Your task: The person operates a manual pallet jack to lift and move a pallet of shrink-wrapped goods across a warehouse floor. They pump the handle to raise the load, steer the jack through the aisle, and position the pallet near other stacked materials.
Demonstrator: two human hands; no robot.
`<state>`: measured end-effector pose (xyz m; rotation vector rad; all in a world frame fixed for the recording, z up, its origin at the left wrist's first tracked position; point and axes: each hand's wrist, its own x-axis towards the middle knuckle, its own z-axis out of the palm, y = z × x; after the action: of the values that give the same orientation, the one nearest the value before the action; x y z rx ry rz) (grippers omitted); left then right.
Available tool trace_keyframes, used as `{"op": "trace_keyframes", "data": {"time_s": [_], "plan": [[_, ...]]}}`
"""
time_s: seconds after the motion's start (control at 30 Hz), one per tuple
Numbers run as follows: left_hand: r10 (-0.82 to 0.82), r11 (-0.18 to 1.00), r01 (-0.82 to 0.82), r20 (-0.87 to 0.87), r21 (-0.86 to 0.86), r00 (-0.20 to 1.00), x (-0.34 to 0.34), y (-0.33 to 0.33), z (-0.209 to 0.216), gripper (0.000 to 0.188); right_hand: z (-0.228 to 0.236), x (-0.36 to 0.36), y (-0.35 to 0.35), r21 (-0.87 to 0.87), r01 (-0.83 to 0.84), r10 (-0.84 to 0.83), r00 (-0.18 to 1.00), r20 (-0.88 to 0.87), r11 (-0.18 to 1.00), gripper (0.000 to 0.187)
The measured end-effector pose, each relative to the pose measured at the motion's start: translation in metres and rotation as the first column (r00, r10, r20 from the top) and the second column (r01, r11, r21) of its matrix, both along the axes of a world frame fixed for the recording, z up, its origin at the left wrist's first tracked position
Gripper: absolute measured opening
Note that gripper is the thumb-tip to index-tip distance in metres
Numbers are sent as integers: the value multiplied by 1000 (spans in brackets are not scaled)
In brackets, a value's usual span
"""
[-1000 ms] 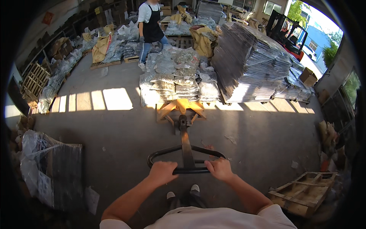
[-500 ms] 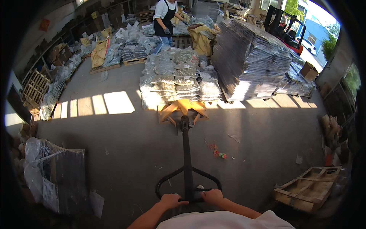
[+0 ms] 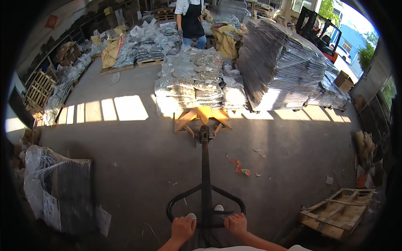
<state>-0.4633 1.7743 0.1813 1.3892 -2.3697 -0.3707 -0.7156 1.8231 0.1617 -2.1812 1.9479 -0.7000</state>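
Observation:
A black looped handle (image 3: 205,184) rises toward me from a yellow pallet jack (image 3: 203,113). My left hand (image 3: 183,228) is wrapped round the left part of its lower bar. On the right part of the same bar, my right hand (image 3: 236,224) is closed too. The jack's front end meets a load of stacked clear plastic bags (image 3: 194,81); its forks are hidden beneath that load. My white shoes show behind the handle, one on either side of the shaft.
A wrapped dark stack (image 3: 276,71) leans right of the load. A person in a black apron (image 3: 191,21) stands behind it. A wooden pallet (image 3: 339,211) lies at right, a film-wrapped block (image 3: 71,192) at left. Scraps (image 3: 240,168) litter the floor; a forklift (image 3: 320,35) stands far right.
Both my hands stay on the handle, and more of them and of my shoes now shows. The person in the apron has straightened up and shifted right.

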Motion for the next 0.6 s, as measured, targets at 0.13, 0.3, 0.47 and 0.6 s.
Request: {"op": "trace_keyframes", "data": {"time_s": [0.13,0.3,0.47,0.6], "plan": [[-338,484,-48,238,873,910,-7,-28,-39,48,-30,2,-14,811,-58,166,985,-48,582,28],[-80,923,14,157,385,984,-40,-184,120,46,123,-37,-172,299,16,-21,1000,13,954,59],[302,953,-299,-115,39,946,-77,-324,203,47,223,-54,-301,102,161,-173,978,115,982,58],[106,937,-109,29,332,994,-35,-165,98,44,101,-23,-139,-101,14,-15,1000,-2,995,33]]}}
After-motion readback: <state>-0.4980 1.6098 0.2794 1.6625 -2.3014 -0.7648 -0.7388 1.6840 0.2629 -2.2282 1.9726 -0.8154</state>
